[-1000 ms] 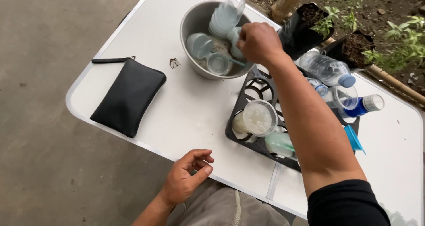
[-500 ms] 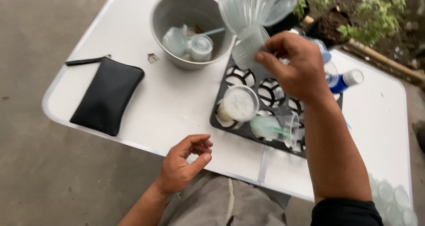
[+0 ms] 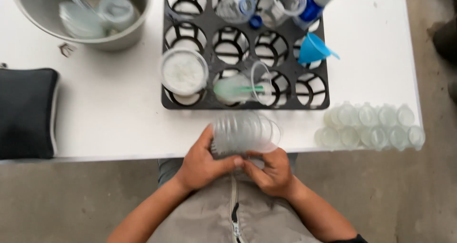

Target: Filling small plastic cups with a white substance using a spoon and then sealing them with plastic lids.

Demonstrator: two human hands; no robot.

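**Stack of clear cups brought down to the near table edge**

Moved since half a second ago: the stack of clear cups has come from up over the tray to the near edge of the white table, where both hands now meet on it. The black tray lies at the table's middle, holding a lidded cup, a tipped cup, bottles and a blue funnel. At the far left corner stands a grey metal bowl with cups inside; a black pouch rests at the left edge. Small clear containers cluster at the right near corner. The left hand grips the stack's side; the right hand pinches its lower rim.
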